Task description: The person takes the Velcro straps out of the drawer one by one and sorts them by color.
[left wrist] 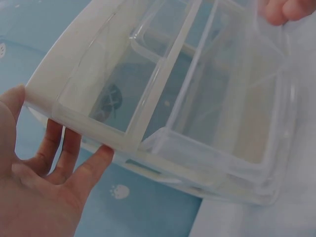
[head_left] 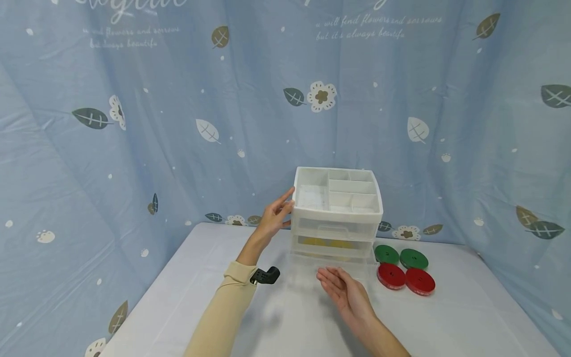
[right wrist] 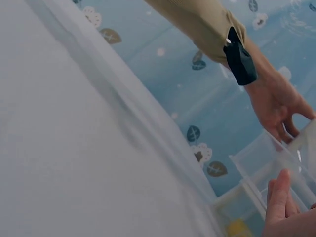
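A white plastic drawer unit [head_left: 336,216] with clear drawers stands at the back of the table. My left hand [head_left: 273,216] rests its spread fingers against the unit's left side, near the top; the left wrist view shows the fingertips [left wrist: 106,153] touching the side. Low on the unit, a clear drawer [left wrist: 222,138] is pulled out toward me. My right hand [head_left: 350,297] is at that drawer's front, fingers straight and close together, holding nothing. Whether it touches the drawer I cannot tell. Yellow items [head_left: 341,244] show through the drawer above; their kind is unclear.
Two green flat rolls [head_left: 414,258] and two red flat rolls [head_left: 420,281] lie right of the unit. The unit's top tray [head_left: 312,196] is divided into several compartments. A white cloth covers the table [head_left: 196,302], with a blue patterned curtain [head_left: 263,114] behind.
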The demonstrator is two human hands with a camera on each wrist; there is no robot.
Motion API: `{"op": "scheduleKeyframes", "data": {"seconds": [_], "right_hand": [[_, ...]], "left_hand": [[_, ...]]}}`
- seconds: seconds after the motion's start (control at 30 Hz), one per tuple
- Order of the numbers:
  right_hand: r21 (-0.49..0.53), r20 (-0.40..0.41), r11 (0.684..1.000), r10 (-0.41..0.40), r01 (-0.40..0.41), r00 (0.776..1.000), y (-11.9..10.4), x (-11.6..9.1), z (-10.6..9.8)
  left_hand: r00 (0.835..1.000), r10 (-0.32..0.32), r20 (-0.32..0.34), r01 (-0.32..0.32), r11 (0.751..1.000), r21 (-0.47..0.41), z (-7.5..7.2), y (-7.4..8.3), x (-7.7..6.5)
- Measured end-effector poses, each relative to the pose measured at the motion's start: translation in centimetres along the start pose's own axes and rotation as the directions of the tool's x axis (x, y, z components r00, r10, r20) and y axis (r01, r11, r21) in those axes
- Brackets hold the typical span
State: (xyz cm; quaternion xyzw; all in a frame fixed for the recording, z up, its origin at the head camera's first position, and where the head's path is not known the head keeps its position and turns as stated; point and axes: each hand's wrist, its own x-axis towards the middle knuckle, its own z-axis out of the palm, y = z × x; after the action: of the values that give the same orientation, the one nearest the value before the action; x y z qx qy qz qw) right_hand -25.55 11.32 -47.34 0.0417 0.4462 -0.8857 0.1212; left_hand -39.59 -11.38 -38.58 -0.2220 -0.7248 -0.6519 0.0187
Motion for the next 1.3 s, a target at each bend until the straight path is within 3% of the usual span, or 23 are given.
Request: {"op": "scheduleKeyframes", "data": {"seconds": [0.63,1.07,1.3], "right_hand": [[0.027,-0.048,0.998,-0.062,0.063,0.997,-1.1,4.4,0.1],[0.03,-0.021,0.997,-0.074,0.075,0.997,-2.0,5.9,-0.4],[0.03,-0.027,0.998,-0.062,0.062,0.998,-2.3,6.4,-0.6]], "left_hand": [[1.0,0.001,-0.013,-0.001,1.0,0.004,0.1,-0.1,-0.1],[1.0,-0.03,-0.003,0.03,0.999,-0.025,0.1,0.1,0.1],[0.999,-0.036,0.035,0.037,0.999,-0.025,0.1,2.5,-1.0]]}}
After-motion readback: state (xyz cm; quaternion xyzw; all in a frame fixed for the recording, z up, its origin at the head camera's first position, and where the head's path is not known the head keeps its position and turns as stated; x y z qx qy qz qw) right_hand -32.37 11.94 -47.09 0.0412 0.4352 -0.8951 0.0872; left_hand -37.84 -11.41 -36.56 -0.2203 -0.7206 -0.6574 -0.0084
